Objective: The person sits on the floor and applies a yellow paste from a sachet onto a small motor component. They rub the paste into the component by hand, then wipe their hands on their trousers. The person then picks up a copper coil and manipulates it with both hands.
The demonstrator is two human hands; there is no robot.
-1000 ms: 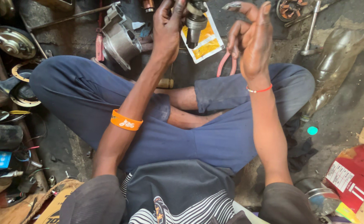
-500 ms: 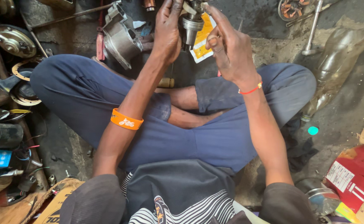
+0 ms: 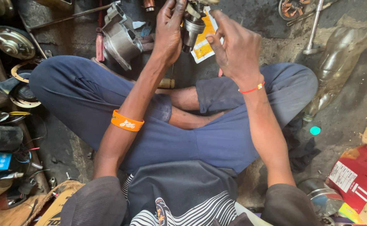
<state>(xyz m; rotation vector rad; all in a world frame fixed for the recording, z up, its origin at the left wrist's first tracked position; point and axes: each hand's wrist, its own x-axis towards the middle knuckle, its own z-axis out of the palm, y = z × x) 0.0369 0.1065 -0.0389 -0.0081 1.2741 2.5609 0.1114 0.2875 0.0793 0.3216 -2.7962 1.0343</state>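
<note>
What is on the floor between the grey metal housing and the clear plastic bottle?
In the head view, between grey metal housing and clear plastic bottle lies a yellow-and-white packet, under both hands.

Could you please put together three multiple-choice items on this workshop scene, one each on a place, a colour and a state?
1. Where does the clear plastic bottle lie?
A. on the ground beside the person's right knee
B. in the person's lap
C. on top of the red carton

2. What colour is the broad band on the left wrist?
A. green
B. orange
C. white

3. How does the left hand stand?
A. flat on the ground
B. tucked under the leg
C. raised and closed around a small metal part

Answers:
1 A, the bottle lies on the dirt just past the right knee.
2 B, the band shows bright orange on the forearm.
3 C, its fingers wrap the grey cylinder while the right hand reaches toward it.
</note>
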